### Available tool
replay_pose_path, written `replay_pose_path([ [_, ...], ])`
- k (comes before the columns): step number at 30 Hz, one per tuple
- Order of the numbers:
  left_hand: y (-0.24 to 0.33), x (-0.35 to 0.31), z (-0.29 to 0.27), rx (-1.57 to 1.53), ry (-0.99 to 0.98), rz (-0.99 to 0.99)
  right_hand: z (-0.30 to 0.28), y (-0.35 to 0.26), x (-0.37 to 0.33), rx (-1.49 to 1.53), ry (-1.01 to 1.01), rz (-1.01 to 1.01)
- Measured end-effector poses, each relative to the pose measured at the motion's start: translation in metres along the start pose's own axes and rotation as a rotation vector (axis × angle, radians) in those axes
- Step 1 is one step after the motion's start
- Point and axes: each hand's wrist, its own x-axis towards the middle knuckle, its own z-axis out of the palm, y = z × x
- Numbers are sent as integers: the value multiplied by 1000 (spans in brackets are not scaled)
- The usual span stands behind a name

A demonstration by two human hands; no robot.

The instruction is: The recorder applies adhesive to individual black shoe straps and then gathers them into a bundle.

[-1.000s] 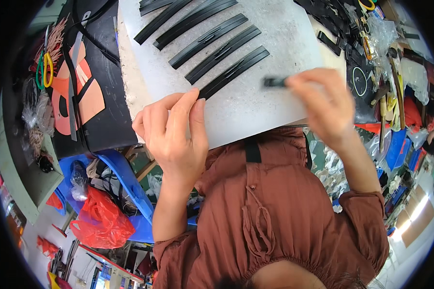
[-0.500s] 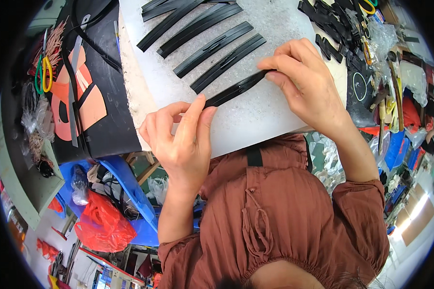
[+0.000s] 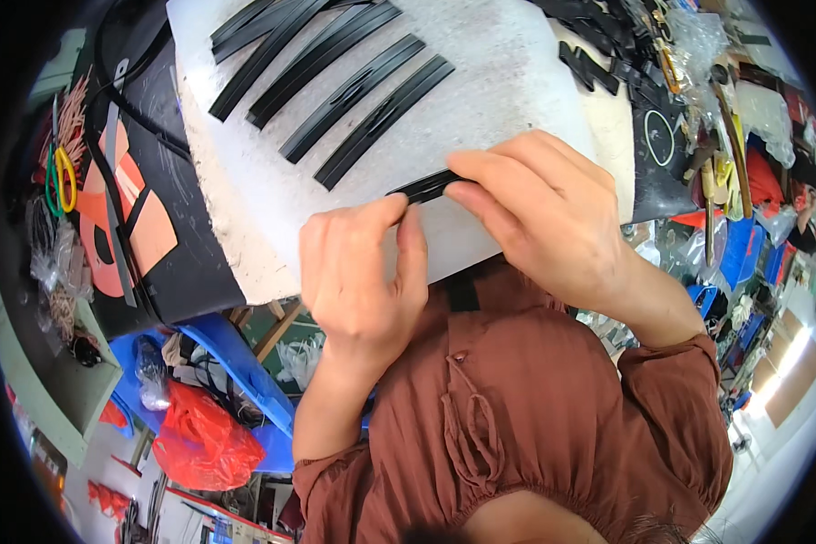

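A narrow black strip [image 3: 428, 187] is pinched between my two hands, above the near part of a white board [image 3: 480, 118]. Thumb and fingertips of my left hand [image 3: 358, 263] close on its left end. My right hand [image 3: 544, 213] grips the other end, so only a short middle length shows; the ends are hidden by my fingers. Beyond my hands several similar black strips lie slanted on the board. The nearest black strip [image 3: 385, 122] has a slit-like fold along its middle, and another strip [image 3: 354, 98] lies parallel behind it.
At far right sits a heap of short black pieces [image 3: 598, 68] near a pale ring [image 3: 659, 138]. To the left are orange-pink cut sheets [image 3: 154, 231], a metal ruler [image 3: 113, 181] and scissors with yellow and green handles [image 3: 65, 179]. A red plastic bag [image 3: 204, 440] hangs below the table's left side.
My hands have come closer together along the strip, hiding more of it. The right hand has moved left and nearer to me. The whole table view has shifted left.
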Motion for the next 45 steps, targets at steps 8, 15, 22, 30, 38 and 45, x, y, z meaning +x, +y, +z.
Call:
replay_pose_path([
  [8,-11,-3,-3,-56,-99,37,6,19,-25,31,-79,-126],
  [15,-11,-1,-2,-66,-130,24,7,23,-30,-130,-157,-188],
  [22,-10,0,-2,-61,-135,20,6,21,-30,-210,-166,-244],
  [30,-9,0,-3,-22,-182,53,5,15,-28,-248,-192,-227],
  [38,-3,5,-16,181,-370,228,-7,-1,-23,-424,-326,-166],
  [45,1,5,-18,106,-403,92,-2,-2,-21,-390,-334,-163],
])
